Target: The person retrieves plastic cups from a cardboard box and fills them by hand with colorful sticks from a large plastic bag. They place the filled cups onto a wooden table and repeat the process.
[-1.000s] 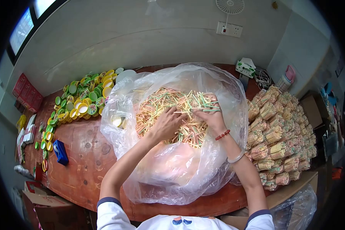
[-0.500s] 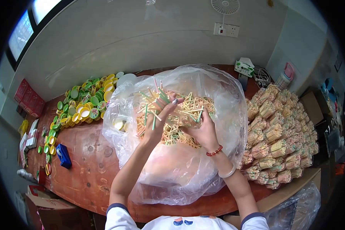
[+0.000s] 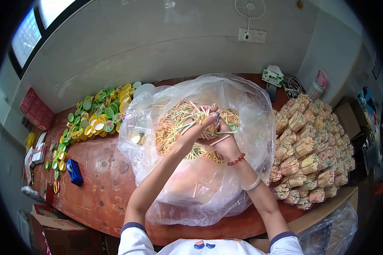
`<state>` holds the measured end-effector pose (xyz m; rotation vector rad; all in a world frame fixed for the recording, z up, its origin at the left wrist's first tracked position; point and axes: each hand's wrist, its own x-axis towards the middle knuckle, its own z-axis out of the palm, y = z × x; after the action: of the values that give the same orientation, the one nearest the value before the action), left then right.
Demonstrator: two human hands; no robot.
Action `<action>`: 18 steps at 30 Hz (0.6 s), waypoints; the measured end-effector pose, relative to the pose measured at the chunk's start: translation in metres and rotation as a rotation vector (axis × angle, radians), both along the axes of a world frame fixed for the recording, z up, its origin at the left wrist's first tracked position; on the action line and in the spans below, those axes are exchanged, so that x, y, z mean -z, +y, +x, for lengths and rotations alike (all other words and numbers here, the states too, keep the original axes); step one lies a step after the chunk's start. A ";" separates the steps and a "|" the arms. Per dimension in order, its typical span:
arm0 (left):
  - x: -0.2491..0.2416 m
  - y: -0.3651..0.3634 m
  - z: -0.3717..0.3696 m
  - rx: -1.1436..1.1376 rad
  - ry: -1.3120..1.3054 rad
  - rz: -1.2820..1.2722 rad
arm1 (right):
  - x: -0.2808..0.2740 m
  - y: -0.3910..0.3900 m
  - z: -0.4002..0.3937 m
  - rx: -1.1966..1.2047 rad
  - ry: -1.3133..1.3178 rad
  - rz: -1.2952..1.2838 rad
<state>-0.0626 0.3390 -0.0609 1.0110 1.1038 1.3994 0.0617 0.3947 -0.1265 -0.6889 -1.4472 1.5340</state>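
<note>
A big clear plastic bag (image 3: 187, 191) lies open on the table, filled with loose thin sticks (image 3: 168, 131) in cream, pink and pale green. Over the pile my left hand (image 3: 196, 129) is closed around some of these sticks, their ends poking out past the fingers. My right hand (image 3: 226, 145), with a red bead bracelet (image 3: 236, 160) at its wrist, meets it from the right. Its fingers curl round sticks too, and one pink stick lies across the palm. The hands touch, and the fingertips are partly hidden.
Many tied stick bundles (image 3: 304, 148) are stacked at the right of the wooden table (image 3: 102, 174). Small green and yellow tubs (image 3: 98, 124) are heaped at the left, near a blue tape dispenser (image 3: 74, 171). A tissue box (image 3: 272, 75) stands at the back right.
My left hand has moved right and down with its sticks, and my right hand has come in to meet it. Held apart before, the hands are now together.
</note>
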 end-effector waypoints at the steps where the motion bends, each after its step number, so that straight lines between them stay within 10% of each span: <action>1: -0.001 0.002 -0.003 -0.007 -0.003 -0.010 | -0.001 0.005 0.004 0.124 -0.242 0.302; 5: -0.004 0.007 -0.020 0.019 0.155 0.126 | -0.007 0.015 0.001 0.064 -0.041 0.220; 9: 0.001 0.006 -0.032 -0.061 0.884 0.209 | -0.011 0.019 0.013 0.165 -0.302 0.380; 15: -0.023 -0.006 -0.030 -0.130 0.981 0.327 | 0.016 0.022 0.014 0.047 -0.027 0.170; 18: -0.016 -0.001 -0.040 -0.408 1.202 0.480 | -0.013 0.008 0.029 0.292 -0.387 0.434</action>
<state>-0.1029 0.3379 -0.0446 2.2183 1.9447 1.3685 0.0903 0.4027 -0.1137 -0.9113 -1.7979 0.8507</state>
